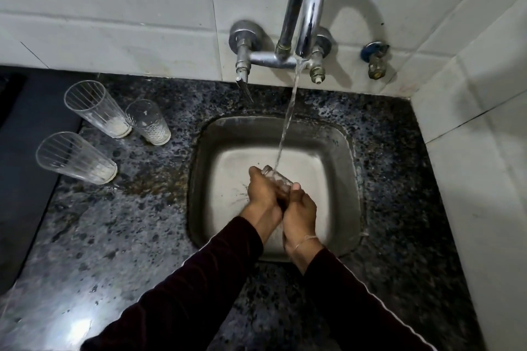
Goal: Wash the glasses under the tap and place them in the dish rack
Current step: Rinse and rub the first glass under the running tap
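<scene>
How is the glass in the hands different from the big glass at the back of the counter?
The held glass lies tilted under running water over the sink, gripped by both hands; the back glass stands alone on the counter, white residue at its bottom. Both are clear.

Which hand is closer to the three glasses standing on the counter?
The left hand. The three glasses stand on the counter off to its left. The right hand is on the far side, both gripping the glass under the tap.
</scene>
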